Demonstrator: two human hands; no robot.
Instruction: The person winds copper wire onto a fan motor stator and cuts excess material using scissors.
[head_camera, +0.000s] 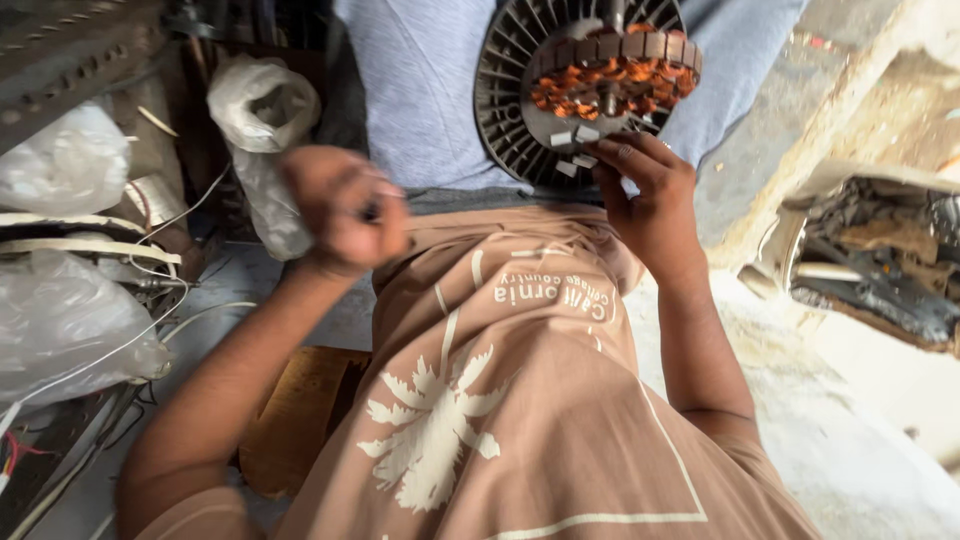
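A round dark ribbed fan motor housing (512, 100) rests on my lap, with a stator ring of orange copper windings (610, 80) on top. My right hand (650, 190) grips the housing's lower edge, fingers touching pale paper slips (575, 140) that stick out of the stator slots. My left hand (345, 210) is blurred, closed in a fist to the left of the motor, with a small dark object pinched in it; I cannot tell what it is.
Crumpled plastic bags (60, 320) and loose white wires (170, 225) crowd the left side. Another white bag (262, 105) hangs near my left hand. A wooden board (300, 410) lies under my left arm. A broken casing with dark parts (880, 265) sits on the right.
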